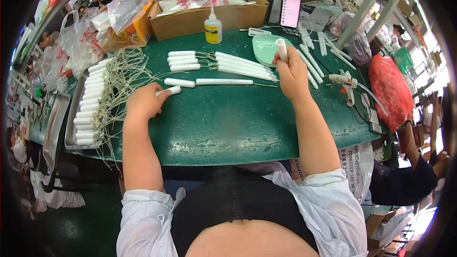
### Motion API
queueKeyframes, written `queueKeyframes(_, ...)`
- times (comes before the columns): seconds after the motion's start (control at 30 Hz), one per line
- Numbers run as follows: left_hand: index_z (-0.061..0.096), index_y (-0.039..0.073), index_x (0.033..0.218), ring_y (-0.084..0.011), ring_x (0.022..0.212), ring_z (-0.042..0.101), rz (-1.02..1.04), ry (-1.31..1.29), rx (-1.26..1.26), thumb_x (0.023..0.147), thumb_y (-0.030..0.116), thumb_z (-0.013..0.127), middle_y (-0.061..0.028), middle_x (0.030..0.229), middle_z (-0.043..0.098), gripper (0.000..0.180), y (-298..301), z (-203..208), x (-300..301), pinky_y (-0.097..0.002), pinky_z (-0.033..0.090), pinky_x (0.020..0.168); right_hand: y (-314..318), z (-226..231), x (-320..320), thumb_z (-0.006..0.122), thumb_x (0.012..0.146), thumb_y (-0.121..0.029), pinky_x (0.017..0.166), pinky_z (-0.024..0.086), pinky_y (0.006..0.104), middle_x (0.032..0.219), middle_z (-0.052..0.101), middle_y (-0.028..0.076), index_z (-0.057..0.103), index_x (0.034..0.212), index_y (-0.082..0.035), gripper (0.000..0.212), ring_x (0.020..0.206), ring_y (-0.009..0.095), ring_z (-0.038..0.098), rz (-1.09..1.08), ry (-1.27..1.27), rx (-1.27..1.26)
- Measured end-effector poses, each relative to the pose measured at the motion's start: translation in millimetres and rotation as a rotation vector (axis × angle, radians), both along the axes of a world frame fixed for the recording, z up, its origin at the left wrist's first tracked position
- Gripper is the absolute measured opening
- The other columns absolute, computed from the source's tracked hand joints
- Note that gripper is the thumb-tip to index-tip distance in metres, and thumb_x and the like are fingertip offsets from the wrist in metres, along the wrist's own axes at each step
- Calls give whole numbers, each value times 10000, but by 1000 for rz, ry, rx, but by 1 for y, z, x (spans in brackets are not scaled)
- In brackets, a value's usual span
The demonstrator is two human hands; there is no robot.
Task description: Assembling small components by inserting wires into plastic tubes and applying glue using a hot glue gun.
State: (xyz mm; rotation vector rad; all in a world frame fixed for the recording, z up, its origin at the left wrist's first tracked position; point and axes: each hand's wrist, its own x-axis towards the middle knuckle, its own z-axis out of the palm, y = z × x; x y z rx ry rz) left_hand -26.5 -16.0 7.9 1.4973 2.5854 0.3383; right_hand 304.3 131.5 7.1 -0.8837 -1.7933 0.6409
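My left hand (145, 100) is closed on a short white cylinder (174, 90) just above the green table (228, 123). In front of it lie a short white piece (179, 83) and a long white tube (223, 82), end to end, with a thin wire trailing from the tube's right end. My right hand (291, 74) grips an upright white tube (281, 47), its open end upward, beside a light green dish (262, 43). Between my hands lie several short white cylinders (182, 60) joined by wires to several white tapered tubes (243, 65).
A metal tray (71, 128) at left holds several wired white cylinders (90, 100). A bottle with a yellow label (213, 29), a cardboard box (209, 16) and a phone (290, 9) stand at the back. A glue gun (345, 83) and a red bag (390, 93) are at right.
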Motion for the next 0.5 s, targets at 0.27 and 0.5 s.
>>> queueKeyframes(0.27, 623, 104, 938, -224, 690, 677, 43, 175, 308, 943, 505, 556, -130, 794, 689, 406, 0, 1, -1, -363, 506, 653, -9, -2, -4, 470, 834, -31, 712, 444, 280, 842, 586, 55, 559, 968, -31, 160, 752, 136, 535, 87, -48, -25)
queueKeyframes(0.5, 263, 94, 1354, -118, 703, 589, -475, -861, 930, 959, 10, 533, -89, 968, 661, 486, -5, 8, 37, -240, 491, 631, -19, -7, -2, 517, 823, 26, 747, 397, 255, 1008, 544, 54, 561, 998, -44, 193, 810, 119, 467, 232, 99, 115)
